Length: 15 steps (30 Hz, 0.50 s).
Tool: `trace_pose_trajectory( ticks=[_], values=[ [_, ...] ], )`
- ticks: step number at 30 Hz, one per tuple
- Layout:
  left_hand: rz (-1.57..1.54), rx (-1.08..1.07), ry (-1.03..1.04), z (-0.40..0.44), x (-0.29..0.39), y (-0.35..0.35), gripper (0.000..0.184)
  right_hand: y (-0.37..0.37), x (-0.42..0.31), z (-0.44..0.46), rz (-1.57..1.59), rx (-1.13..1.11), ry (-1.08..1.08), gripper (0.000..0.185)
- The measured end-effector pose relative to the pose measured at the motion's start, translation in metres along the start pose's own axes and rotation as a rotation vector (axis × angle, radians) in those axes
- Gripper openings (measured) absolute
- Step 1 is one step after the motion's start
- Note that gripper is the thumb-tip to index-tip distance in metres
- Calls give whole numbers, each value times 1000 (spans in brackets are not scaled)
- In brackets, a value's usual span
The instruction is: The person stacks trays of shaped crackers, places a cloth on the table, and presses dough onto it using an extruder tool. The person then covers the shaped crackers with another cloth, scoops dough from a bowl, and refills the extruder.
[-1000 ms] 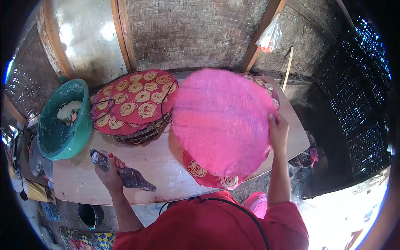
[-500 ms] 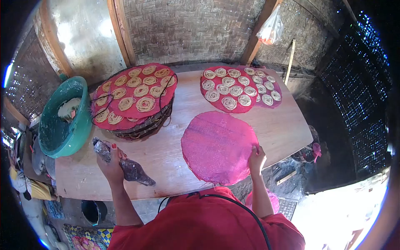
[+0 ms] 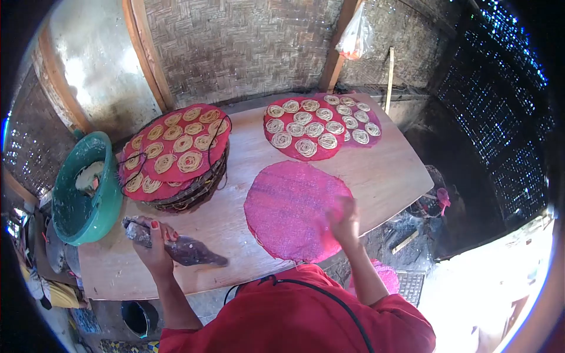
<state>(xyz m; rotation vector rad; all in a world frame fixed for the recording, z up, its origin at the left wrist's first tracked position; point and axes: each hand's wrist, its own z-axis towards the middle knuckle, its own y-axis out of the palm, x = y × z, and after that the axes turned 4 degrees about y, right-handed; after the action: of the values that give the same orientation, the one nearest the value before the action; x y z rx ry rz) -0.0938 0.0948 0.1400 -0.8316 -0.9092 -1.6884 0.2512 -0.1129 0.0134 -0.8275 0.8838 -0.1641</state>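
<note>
My left hand (image 3: 154, 249) is closed around a dark, paste-smeared piping bag (image 3: 191, 250). The bag's narrow tip points right, just above the wooden table. A bare round pink mesh sheet (image 3: 294, 206) lies near the table's front edge. Over its right edge is my right hand (image 3: 346, 222), smeared by motion, so its fingers are unclear. Behind that sheet, a red round sheet (image 3: 275, 152) carries several pale coiled noodle-like rounds (image 3: 305, 147) and overlaps another pink sheet (image 3: 374, 140). To the left stands a woven basket (image 3: 203, 189), topped with red sheets of yellowish coils (image 3: 189, 162).
A green basin (image 3: 106, 209) with pale dough-like stuff (image 3: 90, 176) stands at the table's left edge. A dark bucket (image 3: 140, 317) is on the floor below. Behind the wooden table (image 3: 382, 188), a plastic bag (image 3: 355, 35) hangs by the woven wall.
The view has shifted slightly. My right hand has gone from pinching the pink sheet's right edge to a blurred motion over it. My left hand still grips the piping bag.
</note>
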Motion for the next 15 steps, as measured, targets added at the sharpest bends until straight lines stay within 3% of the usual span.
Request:
trace_pose_trajectory(
  ticks=[1, 3, 6, 8, 9, 11, 13, 15],
  values=[
    [-151, 19, -28, -1, 2, 9, 13, 1, -23, -6, 151, -204, -69, 58],
    [-308, 22, -64, -2, 7, 29, 14, 9, -69, -25, 138, -363, -487, 50],
    [-547, 31, -87, 2, 10, 63, 20, -7, -125, -48, 372, -460, -459, 45],
    [-611, 149, -187, 4, 9, 77, 27, -10, -126, -50, 471, -541, -148, 44],
    [-554, -102, -88, 1, 7, 80, 31, -15, -118, -41, 532, -457, -269, 43],
    [67, -559, -170, 0, 18, 84, 33, -39, -106, -21, 596, -528, -186, 43],
    [450, -1097, 248, -11, 12, 78, 36, -61, -102, -7, 663, -606, -95, 42],
    [389, -1211, -47, -36, -25, 76, 46, -79, -105, 5, 530, -721, -235, 37]
  ],
)
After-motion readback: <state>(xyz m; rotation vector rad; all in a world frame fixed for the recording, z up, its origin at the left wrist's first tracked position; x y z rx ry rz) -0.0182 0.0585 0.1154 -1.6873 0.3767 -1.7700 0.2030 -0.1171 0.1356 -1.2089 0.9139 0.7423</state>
